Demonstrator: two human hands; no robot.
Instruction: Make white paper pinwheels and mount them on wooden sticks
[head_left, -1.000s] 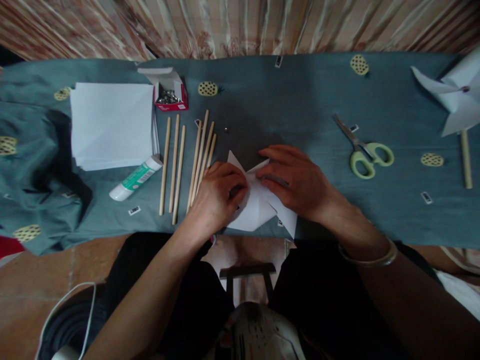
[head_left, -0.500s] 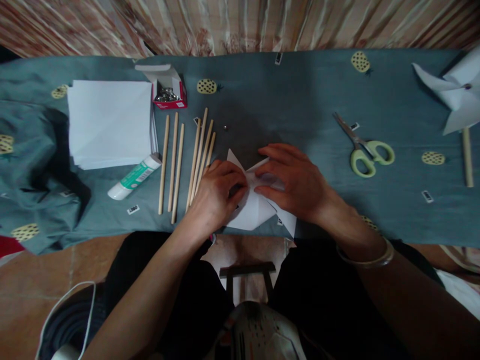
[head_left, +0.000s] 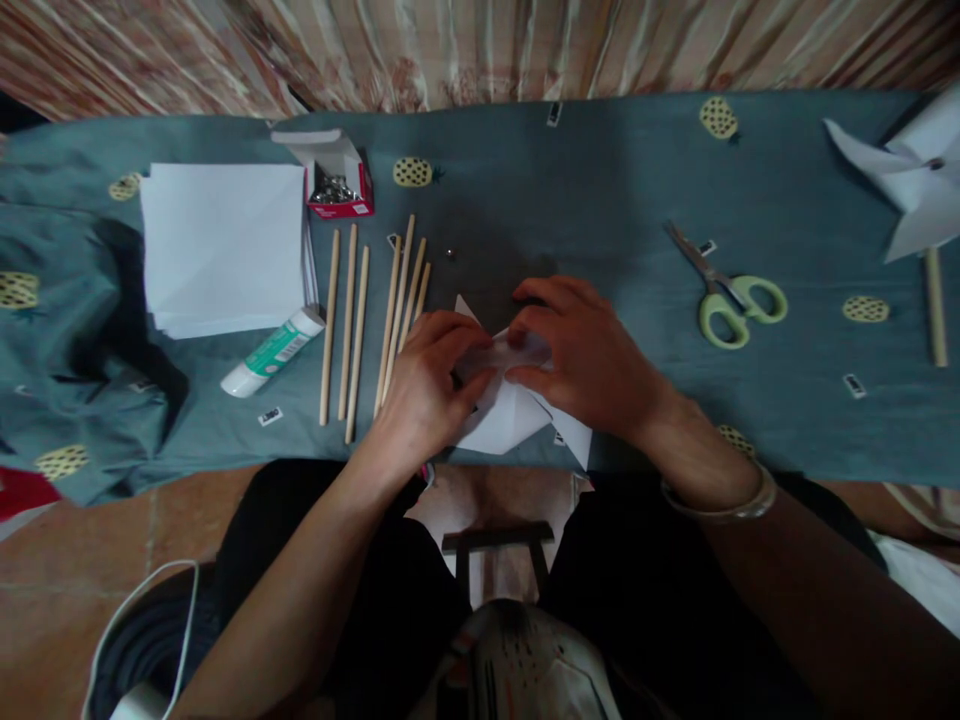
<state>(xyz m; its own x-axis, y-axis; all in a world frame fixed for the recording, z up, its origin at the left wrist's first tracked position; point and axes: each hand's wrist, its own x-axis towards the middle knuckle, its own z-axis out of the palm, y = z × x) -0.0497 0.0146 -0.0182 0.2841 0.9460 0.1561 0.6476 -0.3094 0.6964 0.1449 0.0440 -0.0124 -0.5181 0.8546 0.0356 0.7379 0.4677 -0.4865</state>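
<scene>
A white paper pinwheel, cut and folded, lies at the table's front edge between my hands. My left hand grips its left side, with the thumb and fingers closed near the centre. From the right, my right hand has its thumb and fingers closed on a folded flap by the middle. My fingers hide much of the pinwheel's centre. Just beyond the paper lies a small shiny pin. Several wooden sticks rest to the left of my left hand.
A glue stick lies by a stack of white paper. Behind is an open red box of metal pins. Green-handled scissors lie at right, partly spread. A finished pinwheel on a stick is at the far right.
My right hand has shifted slightly left and its fingers have closed in on the paper near the centre. My left hand has barely moved.
</scene>
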